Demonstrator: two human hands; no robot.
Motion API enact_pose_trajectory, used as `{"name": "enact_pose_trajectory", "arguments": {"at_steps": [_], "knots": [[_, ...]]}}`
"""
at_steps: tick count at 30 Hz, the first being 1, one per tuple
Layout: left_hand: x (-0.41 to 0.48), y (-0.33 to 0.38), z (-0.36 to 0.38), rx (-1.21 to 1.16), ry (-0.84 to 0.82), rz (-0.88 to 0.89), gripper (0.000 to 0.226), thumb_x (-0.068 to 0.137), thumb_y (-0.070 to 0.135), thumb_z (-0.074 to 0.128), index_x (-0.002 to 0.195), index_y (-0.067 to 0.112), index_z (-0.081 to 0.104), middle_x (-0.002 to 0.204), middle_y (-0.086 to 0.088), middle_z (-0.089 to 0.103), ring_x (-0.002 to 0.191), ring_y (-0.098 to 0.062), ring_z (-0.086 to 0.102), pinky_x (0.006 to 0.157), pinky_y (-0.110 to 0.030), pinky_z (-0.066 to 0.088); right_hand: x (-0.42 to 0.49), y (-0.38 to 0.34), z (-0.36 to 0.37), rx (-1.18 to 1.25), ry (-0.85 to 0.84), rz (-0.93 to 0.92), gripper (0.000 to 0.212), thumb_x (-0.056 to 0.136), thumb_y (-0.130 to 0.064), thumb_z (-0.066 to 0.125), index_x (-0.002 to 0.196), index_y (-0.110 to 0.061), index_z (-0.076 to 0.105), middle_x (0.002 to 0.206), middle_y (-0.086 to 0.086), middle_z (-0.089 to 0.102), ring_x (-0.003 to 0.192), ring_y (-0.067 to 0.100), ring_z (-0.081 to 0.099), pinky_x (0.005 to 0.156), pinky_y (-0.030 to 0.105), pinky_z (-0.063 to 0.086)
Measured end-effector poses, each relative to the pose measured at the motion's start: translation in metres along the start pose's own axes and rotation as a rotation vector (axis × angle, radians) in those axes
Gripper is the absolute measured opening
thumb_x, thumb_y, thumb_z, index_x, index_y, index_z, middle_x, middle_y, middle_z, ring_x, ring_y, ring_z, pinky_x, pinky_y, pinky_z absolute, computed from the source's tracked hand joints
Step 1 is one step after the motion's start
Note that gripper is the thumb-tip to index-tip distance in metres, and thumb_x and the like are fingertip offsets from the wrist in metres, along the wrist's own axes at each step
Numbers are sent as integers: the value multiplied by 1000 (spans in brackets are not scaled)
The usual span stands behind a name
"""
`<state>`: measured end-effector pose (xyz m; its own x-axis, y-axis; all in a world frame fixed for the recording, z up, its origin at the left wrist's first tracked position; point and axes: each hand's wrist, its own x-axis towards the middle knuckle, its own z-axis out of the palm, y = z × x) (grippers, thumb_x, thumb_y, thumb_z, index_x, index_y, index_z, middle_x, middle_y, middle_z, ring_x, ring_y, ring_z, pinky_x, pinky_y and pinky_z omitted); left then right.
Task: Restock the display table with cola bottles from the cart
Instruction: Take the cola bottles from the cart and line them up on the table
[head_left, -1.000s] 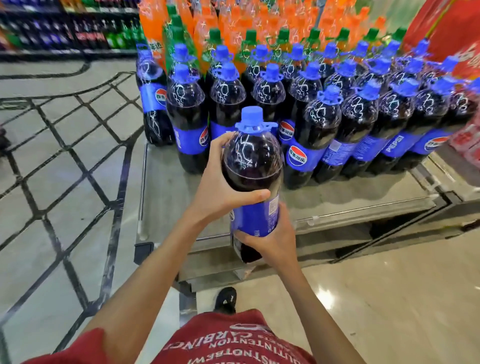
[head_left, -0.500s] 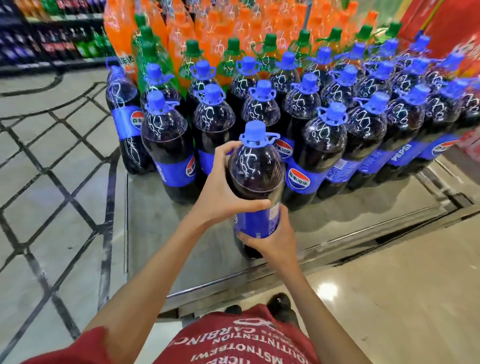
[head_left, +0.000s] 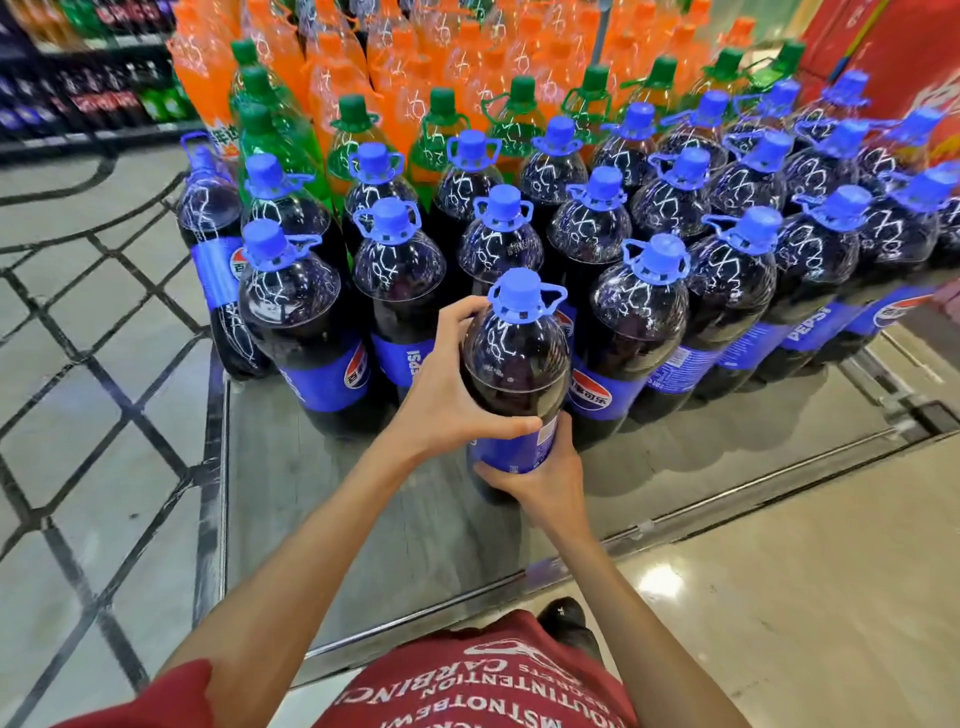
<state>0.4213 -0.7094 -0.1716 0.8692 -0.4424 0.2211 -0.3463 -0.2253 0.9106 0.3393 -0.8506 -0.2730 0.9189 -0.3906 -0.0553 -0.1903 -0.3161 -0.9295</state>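
Both hands are working this big cola bottle (head_left: 514, 364). The left hand (head_left: 447, 400) is wrapping its shoulder to keep it upright, and the right hand (head_left: 543, 480) is gripping low at the label, probably taking the weight. It's hanging over the display table (head_left: 337, 519) edge, lining up with the cola rows (head_left: 644, 322). Can't tell if the base is touching down.
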Motion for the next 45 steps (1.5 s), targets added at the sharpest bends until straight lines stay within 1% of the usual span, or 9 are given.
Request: {"name": "enact_pose_trajectory", "arguments": {"at_steps": [4,7,10,15,20,23,28,39,45], "knots": [[8,1,1,54,-32,21,115,52,21,99,137,45,25,130,25,52,128,-9,55,110,-39,44,9,5,2,25,22,7,81,52,-31,101,108,-44,44,106,-25,65,95,-13,63,74,7,48],[11,2,2,96,-67,78,116,53,23,101,142,37,27,140,13,48,133,-12,50,112,-40,42,10,8,6,23,58,19,84,53,-33,101,112,-46,42,112,-25,64,100,-12,61,77,9,48],[11,1,-1,122,-73,118,117,55,30,101,149,23,32,148,4,44,136,-15,47,112,-38,42,5,8,12,-3,134,20,88,53,-46,98,119,-38,40,117,-12,59,105,3,62,77,23,52],[9,-4,-8,152,-91,125,119,55,37,100,152,25,30,150,9,41,136,-8,45,112,-41,43,3,13,24,-160,241,-53,109,54,-51,96,140,-12,42,135,3,44,123,19,51,80,35,53],[13,-8,-7,175,-61,155,120,56,38,99,153,20,29,150,4,37,139,-8,41,115,-35,40,11,15,26,-329,313,-84,110,54,-58,94,138,-4,46,138,16,46,125,33,52,82,46,56],[20,-9,-1,210,-30,186,122,55,39,99,153,15,30,144,-2,36,138,-6,37,116,-27,35,14,13,26,-344,361,-95,108,55,-56,93,137,-3,47,134,16,48,122,35,52,80,47,56],[22,-12,2,227,-10,195,123,54,40,99,152,13,29,142,-3,35,137,-8,38,116,-34,36,15,12,27,-339,386,-112,108,56,-54,93,137,0,46,135,16,48,125,35,52,85,49,57],[25,-19,2,269,-20,220,124,57,44,97,152,11,25,146,-1,30,141,-17,39,118,-34,36,17,18,30,-346,417,-139,109,56,-56,92,138,-9,37,131,19,49,120,36,53,81,47,57],[22,-17,4,268,-12,208,125,57,43,98,153,12,25,148,-2,30,141,-13,37,118,-34,36,15,16,29,-324,392,-105,111,57,-56,92,140,-4,40,133,17,47,122,36,52,82,50,57]]}}
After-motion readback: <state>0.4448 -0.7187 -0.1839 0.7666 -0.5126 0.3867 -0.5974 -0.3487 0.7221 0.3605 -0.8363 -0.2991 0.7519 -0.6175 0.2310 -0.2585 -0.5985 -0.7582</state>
